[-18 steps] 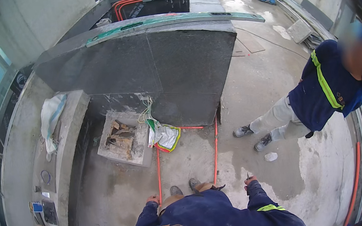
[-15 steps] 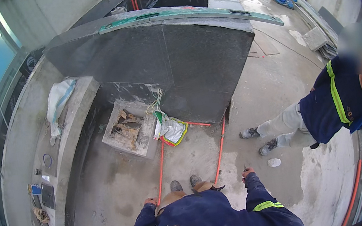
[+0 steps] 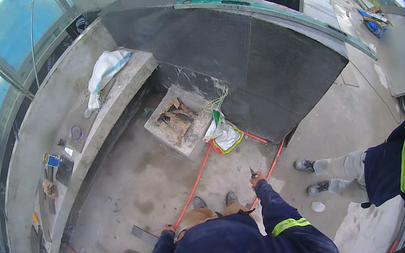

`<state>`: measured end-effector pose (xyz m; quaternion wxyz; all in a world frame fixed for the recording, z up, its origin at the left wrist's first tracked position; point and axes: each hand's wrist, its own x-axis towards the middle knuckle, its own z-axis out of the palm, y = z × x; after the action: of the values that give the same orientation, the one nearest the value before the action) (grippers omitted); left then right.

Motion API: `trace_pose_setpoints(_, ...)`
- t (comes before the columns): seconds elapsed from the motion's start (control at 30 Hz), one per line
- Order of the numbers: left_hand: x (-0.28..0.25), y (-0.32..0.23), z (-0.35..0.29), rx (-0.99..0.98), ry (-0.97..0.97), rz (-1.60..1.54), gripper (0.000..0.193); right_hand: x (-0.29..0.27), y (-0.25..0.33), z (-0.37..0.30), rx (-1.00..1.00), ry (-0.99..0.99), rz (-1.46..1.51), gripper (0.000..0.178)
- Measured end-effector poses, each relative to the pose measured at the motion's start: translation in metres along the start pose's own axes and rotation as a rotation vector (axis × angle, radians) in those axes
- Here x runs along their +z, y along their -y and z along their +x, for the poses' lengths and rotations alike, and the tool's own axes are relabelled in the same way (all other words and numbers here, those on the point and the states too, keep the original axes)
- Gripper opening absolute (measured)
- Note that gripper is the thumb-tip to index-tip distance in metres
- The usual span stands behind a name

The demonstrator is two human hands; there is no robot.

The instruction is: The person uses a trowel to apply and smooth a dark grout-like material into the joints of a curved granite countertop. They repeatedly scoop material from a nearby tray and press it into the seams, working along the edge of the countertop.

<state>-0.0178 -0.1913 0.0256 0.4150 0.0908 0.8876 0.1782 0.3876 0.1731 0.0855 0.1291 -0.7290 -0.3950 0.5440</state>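
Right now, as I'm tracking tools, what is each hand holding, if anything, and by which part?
The right hand holds a small, dark, pointed object by its near end; the left hand is too small to tell.

We see soft daylight, pale glare on the blue panels (image 3: pixel 13 34), and curved edges (the corners go black).

Your right hand (image 3: pixel 257 179) grips a tool (image 3: pixel 252 172) too small to identify, its lower part hidden. Well left of that grip, your left hand (image 3: pixel 168 228) is too small for you to tell whether it holds anything. Right of the grip, the dark rim cuts off a co-worker (image 3: pixel 389 165). Beyond it, the bag (image 3: pixel 227 137) covers a pipe's (image 3: pixel 195 185) far end. Behind it, the lower edge crops your jacket (image 3: pixel 230 247).
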Motion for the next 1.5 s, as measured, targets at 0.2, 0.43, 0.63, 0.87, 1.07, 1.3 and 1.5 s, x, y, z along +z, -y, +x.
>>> trace_pose_setpoints(0.2, -0.104, -0.149, 0.134, 0.432, -0.186, 0.178, 0.043, 0.002, -0.064, 0.019, 0.069, -0.073, -0.079, 0.038)
trace_pose_setpoints(0.43, -0.145, -0.662, -0.017, 1.503, -0.169, 0.197, 0.033, -0.052, -0.077, -0.047, 0.268, -0.325, 0.195, 0.039)
trace_pose_setpoints(0.63, -0.061, -0.910, -0.223, 2.020, -0.138, 0.418, 0.034, -0.044, -0.134, -0.053, 0.448, -0.432, 0.421, 0.039)
trace_pose_setpoints(0.87, 0.039, -1.063, -0.304, 1.921, -0.123, 1.043, 0.074, -0.047, -0.136, -0.008, 0.518, -0.414, 0.604, 0.040)
trace_pose_setpoints(1.07, 0.068, -1.109, -0.329, 1.746, -0.013, 1.424, 0.078, -0.103, -0.109, 0.037, 0.517, -0.442, 0.743, 0.042)
trace_pose_setpoints(1.3, 0.065, -1.133, -0.330, 1.789, 0.013, 1.382, 0.070, -0.187, -0.077, 0.085, 0.399, -0.524, 0.708, 0.040)
trace_pose_setpoints(1.5, 0.060, -1.168, -0.323, 1.834, -0.137, 1.380, 0.072, -0.191, -0.075, 0.075, 0.457, -0.528, 0.778, 0.041)
